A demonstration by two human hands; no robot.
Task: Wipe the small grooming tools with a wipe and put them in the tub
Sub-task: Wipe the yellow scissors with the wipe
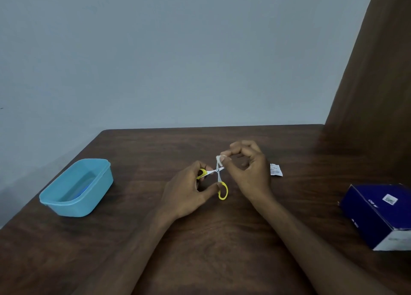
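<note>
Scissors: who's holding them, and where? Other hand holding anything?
Left hand holds the open scissors by the yellow handle loops. Right hand pinches a small white wipe around one blade tip.

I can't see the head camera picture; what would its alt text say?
Two bare hands over a dark wooden table: the left hand holds small yellow-handled scissors open while the right hand pinches a white wipe on one blade. A blue tub sits left.

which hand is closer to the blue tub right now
Left. The left hand, holding the scissors, is right of the tub; the right hand is farther right.
</note>
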